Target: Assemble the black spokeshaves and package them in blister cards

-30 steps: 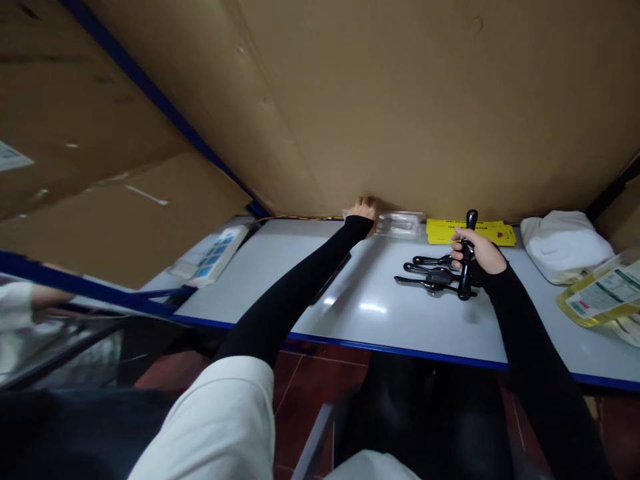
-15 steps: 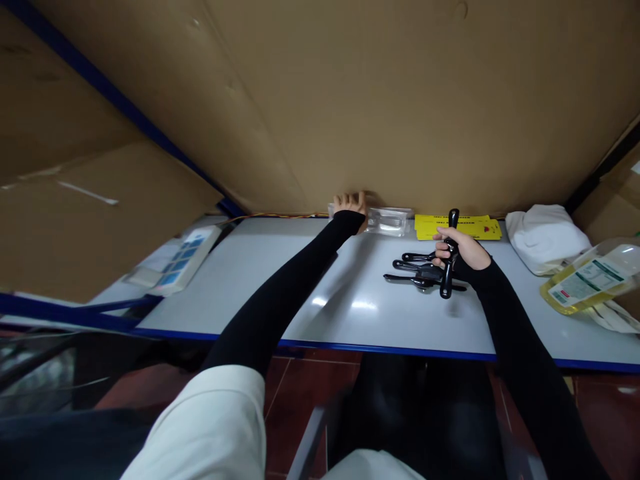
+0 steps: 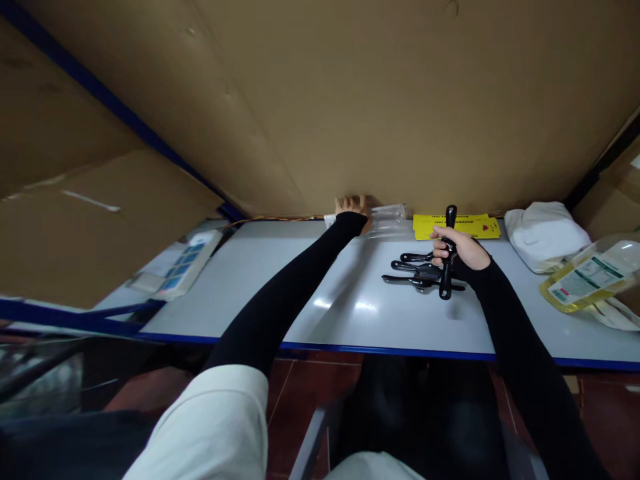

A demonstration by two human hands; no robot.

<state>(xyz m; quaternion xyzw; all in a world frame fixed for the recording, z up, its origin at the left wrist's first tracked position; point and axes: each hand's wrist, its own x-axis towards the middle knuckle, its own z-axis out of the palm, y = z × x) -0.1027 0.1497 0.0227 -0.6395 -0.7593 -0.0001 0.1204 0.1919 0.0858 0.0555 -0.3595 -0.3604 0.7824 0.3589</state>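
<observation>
At the back of the table, my left hand is closed with bent fingers on clear plastic blister packaging, which is smeared by motion. The packaging sticks out on both sides of the hand, its far side against the cardboard. My right hand grips a black spokeshave by its middle, with the two handles pointing toward and away from me. Under and left of it, several more black spokeshaves lie in a loose pile on the table.
Yellow printed cards lie behind the right hand. A white cloth bundle and a bottle of yellow liquid are on the right. A device with blue keys stands at left. A tall cardboard wall closes off the back of the table.
The plastic packaging has shifted and tilted under my left hand, which moved slightly to the right. My right hand keeps its hold on the spokeshave, almost still.
</observation>
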